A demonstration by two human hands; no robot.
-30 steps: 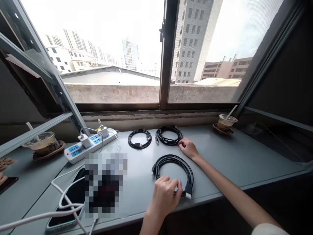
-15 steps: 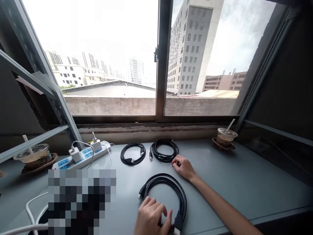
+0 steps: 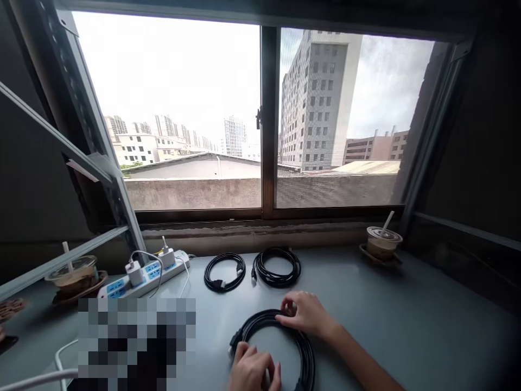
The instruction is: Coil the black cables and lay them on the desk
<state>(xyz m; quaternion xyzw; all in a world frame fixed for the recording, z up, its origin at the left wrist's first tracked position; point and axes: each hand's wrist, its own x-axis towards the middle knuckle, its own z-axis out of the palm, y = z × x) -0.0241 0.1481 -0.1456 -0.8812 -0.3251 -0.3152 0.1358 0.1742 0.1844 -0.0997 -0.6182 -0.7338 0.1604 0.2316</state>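
A large coil of black cable with dark plugs [image 3: 307, 352] lies flat on the grey table [image 3: 350, 293] at the bottom centre of the frame. The right hand [image 3: 307, 314] is at its upper right edge, thumb and fingers curved and parted, thumb over the cable. The left hand [image 3: 252, 369], cut off by the bottom edge, is bent over the coil's lower left side; whether it grips the cable cannot be told.

Near the centre, farther back, lie a small black cable coil [image 3: 218, 284] and, just right of it, a thicker black cable coil [image 3: 280, 281]. A long white power strip with blue sockets [image 3: 148, 274] sits left of them; a clear plastic cup with a straw [image 3: 382, 247] stands at centre right.
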